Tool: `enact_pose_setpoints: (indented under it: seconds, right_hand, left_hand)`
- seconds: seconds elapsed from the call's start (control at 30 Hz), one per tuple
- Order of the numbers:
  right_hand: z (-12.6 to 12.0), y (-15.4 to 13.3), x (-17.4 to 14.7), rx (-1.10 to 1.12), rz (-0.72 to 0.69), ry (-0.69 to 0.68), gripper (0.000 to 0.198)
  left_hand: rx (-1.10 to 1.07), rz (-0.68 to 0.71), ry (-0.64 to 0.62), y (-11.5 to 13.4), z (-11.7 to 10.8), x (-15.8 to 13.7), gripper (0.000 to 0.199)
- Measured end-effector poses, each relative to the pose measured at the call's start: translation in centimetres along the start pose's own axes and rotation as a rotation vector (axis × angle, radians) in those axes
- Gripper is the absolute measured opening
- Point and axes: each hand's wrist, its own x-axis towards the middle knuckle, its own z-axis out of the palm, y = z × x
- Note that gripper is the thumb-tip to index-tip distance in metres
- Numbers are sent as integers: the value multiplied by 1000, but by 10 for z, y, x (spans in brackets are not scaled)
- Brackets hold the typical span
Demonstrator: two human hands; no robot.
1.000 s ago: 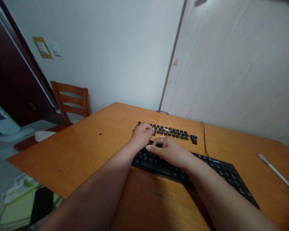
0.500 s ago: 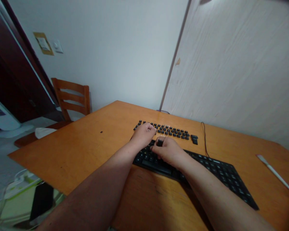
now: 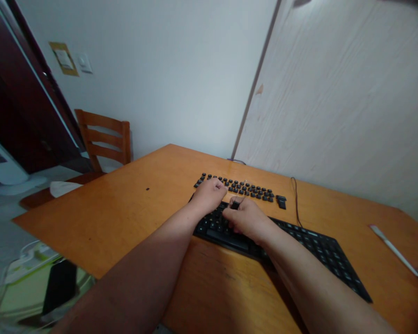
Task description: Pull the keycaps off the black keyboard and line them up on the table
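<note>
A black keyboard [image 3: 320, 253] lies on the wooden table, partly covered by both hands and forearms. Above its left part, my right hand [image 3: 245, 217] is closed around a small black tool with thin wires, which looks like a keycap puller [image 3: 235, 205]. My left hand [image 3: 209, 195] is over the keyboard's upper left edge, just left of the right hand. Its fingers are curled together, and what they may hold is hidden. Beyond the keyboard, loose black keycaps [image 3: 252, 189] lie in rows, some behind the left hand.
A single small black piece [image 3: 147, 189] lies on the table [image 3: 125, 222] to the left. A dark cable [image 3: 296, 204] runs behind the keyboard. At far right is a white-handled brush [image 3: 393, 249]. A wooden chair [image 3: 104, 139] stands beyond the left edge.
My right hand has shifted slightly to the right with the puller, whose black part now sits at a different tilt. The left hand has barely moved.
</note>
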Motion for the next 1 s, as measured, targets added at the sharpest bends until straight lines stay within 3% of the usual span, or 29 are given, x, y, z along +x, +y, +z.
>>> enact_pose_setpoints:
  seconds: [0.2,0.47,0.63,0.8,1.0]
  right_hand:
    - [-6,-6,-2,57,31,38,10]
    - [-24,-8,2,149,-103,194,13]
    - [-30,-8,6,207,-184,368,14]
    - [-30,-4,9,241,-275,472,18]
    - [-28,7,17,165,-358,487,19]
  left_hand:
    - [-18,-9,-9,-1,0,1,15]
    - [-121,-19,7,8,-1,-2,15]
    - [-457,-139,-144,26,-1,-10,12]
    - [-604,-227,-296,37,-5,-16,18]
    - [-698,-244,-307,36,-4,-16,16]
